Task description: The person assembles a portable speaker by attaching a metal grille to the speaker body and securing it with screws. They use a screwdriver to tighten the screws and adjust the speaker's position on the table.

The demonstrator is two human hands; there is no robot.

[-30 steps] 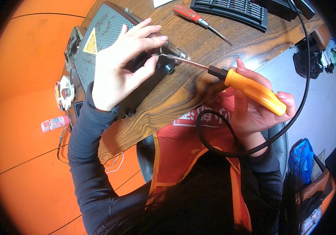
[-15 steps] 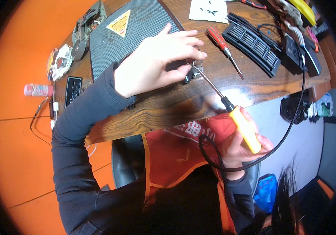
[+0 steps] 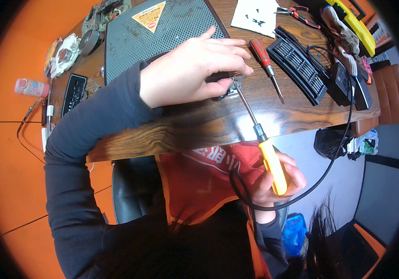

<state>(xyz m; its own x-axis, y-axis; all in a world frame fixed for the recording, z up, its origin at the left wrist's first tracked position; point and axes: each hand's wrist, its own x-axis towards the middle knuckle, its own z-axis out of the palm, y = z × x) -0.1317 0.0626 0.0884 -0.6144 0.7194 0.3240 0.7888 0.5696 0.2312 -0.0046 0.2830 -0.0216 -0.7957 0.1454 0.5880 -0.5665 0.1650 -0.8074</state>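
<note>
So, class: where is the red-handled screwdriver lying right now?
In the head view, the red-handled screwdriver lies on the wooden table, between the left hand and the black slotted panel.

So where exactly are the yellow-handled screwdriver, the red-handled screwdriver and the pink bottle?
yellow-handled screwdriver (image 3: 274,165): head view, on its yellow handle, held in the right hand.
red-handled screwdriver (image 3: 259,48): head view, on its red handle, lying on the table.
pink bottle (image 3: 32,87): head view, on its body, at the left.
</note>
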